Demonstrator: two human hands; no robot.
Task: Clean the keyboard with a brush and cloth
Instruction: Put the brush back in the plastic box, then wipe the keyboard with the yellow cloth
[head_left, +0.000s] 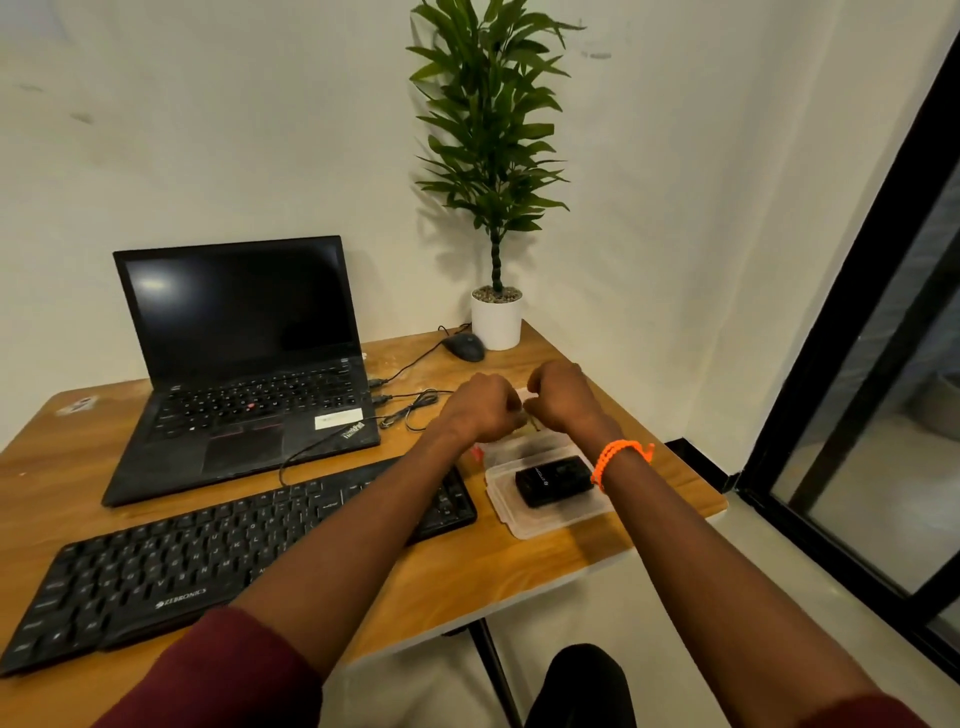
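A black external keyboard lies along the front of the wooden table. Both my hands are raised over the table's right side, beyond a clear plastic case that holds a black object. My left hand and my right hand are closed close together, pinching a small pale item between them. What the item is cannot be made out. An orange bracelet circles my right wrist. I see no brush.
An open black laptop stands behind the keyboard, cables trailing from its right side. A black mouse and a potted plant in a white pot sit at the far corner. A dark-framed glass door is on the right.
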